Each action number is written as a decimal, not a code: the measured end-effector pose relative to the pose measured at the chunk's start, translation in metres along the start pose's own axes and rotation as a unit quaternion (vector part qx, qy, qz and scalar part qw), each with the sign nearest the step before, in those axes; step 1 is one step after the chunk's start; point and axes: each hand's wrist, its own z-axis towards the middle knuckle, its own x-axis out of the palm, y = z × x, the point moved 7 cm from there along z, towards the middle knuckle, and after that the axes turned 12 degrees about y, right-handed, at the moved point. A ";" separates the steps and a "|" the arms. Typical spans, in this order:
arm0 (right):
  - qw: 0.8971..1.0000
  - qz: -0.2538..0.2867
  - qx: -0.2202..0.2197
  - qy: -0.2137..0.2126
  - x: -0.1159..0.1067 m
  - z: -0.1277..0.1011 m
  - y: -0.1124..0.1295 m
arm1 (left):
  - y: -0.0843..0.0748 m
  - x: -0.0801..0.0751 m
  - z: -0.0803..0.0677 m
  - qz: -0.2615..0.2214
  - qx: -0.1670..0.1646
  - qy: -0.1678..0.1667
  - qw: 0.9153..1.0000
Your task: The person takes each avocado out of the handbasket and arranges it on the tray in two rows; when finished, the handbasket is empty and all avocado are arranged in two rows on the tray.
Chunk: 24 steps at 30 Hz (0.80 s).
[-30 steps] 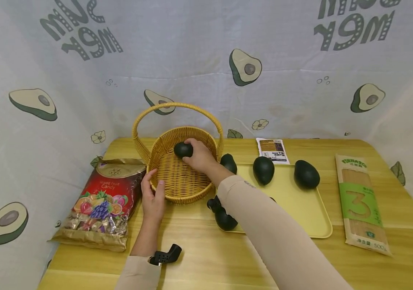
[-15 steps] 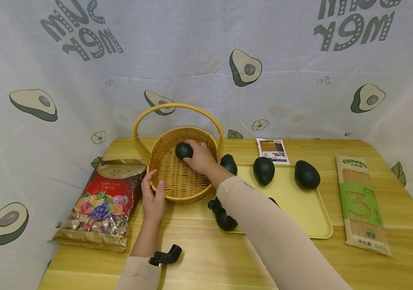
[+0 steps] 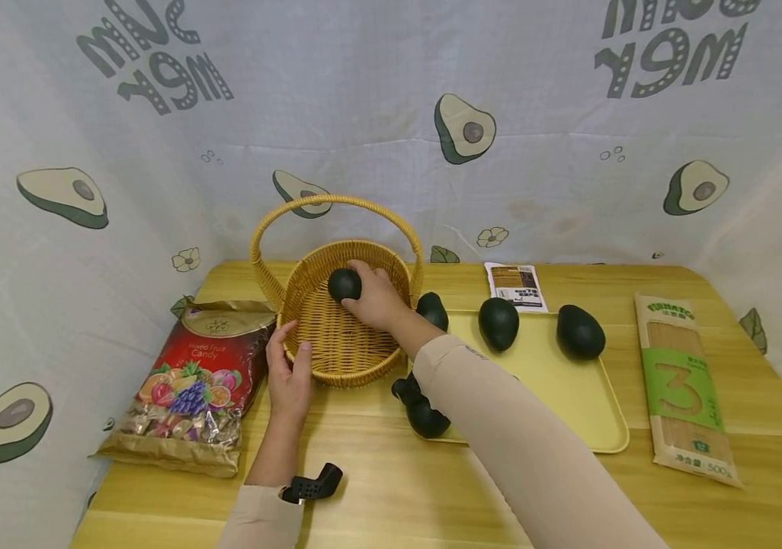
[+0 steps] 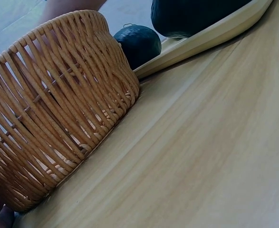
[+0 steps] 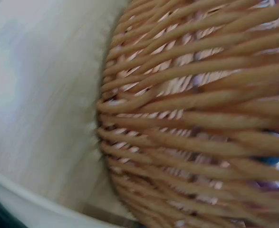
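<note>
In the head view, my right hand (image 3: 377, 297) reaches inside the yellow wicker basket (image 3: 339, 378) and holds a dark green avocado (image 3: 344, 284) near its back wall. The fingers are behind the fruit. My left hand (image 3: 290, 385) touches the basket's front left side, with thumb and index finger spread apart at the rim. The left wrist view shows the basket's woven outer wall (image 4: 63, 95) close up on the wooden table. Through gaps in the weave (image 5: 201, 104), the right wrist view gives only blurred glimpses of the inside.
A yellow tray (image 3: 562, 412) holding several avocados (image 3: 498, 324) stands right of the basket, partly under my right sleeve. A candy bag (image 3: 192, 389) lies left, a noodle pack (image 3: 686, 389) far right. A small white packet (image 3: 516, 286) lies behind the tray. The basket's handle (image 3: 336, 199) arches up.
My right hand and the avocado shift very slightly inside the basket, a little right and then back left. The left hand and the basket stay in place.
</note>
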 end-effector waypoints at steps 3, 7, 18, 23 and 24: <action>1.000 0.007 -0.019 -0.005 -0.002 -0.003 0.010 | 0.000 0.000 0.000 0.001 -0.003 0.000 1.000; 0.999 0.016 -0.045 -0.006 -0.004 -0.009 0.025 | -0.001 0.000 -0.001 0.001 -0.008 0.002 1.000; 0.995 0.036 -0.094 -0.010 -0.009 -0.037 0.049 | -0.002 0.001 -0.001 0.003 -0.001 0.007 1.000; 0.993 0.072 -0.096 -0.005 -0.011 -0.051 0.049 | -0.003 0.001 -0.001 0.009 -0.004 0.006 1.000; 0.993 0.075 -0.092 -0.008 -0.012 -0.053 0.049 | -0.002 0.001 -0.001 0.010 -0.006 0.006 1.000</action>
